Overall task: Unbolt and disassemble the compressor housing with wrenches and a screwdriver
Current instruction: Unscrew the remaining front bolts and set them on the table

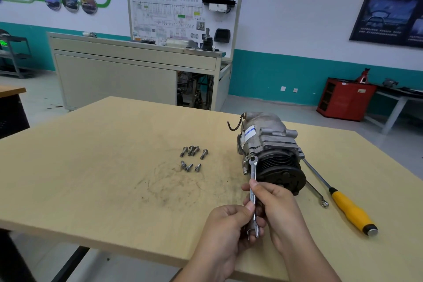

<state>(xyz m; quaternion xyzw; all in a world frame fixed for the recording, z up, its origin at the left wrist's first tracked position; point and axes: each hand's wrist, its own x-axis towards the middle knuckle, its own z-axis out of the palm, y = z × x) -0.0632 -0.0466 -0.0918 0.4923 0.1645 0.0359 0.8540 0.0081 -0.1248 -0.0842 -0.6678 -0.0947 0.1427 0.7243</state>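
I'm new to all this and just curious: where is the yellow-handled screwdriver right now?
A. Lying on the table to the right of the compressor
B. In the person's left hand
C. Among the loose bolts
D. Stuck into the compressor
A: the screwdriver lies untouched on the table right of the compressor, while both hands hold a wrench.

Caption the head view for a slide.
Both hands hold a steel combination wrench on the grey aluminium compressor; seven removed bolts lie on the wooden table.
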